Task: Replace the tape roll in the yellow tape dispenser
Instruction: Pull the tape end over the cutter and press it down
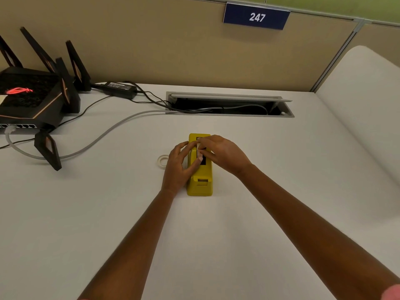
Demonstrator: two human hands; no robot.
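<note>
A yellow tape dispenser [200, 185] stands lengthwise on the white desk [216, 234], its cutter end toward me. A whitish tape roll [194, 153] sits edge-up in the dispenser's top slot, mostly hidden by fingers. My left hand [178, 164] is against the dispenser's left side, fingers curled over the roll. My right hand [223, 154] comes in from the right and pinches the roll from above. A second white tape roll [162, 161] lies flat on the desk just left of my left hand.
A black router with tall antennas [32, 98] occupies the back left, with a power brick [120, 87] and cables trailing into an open cable tray [229, 105] in the desk. A beige partition with a "247" sign [256, 16] stands behind.
</note>
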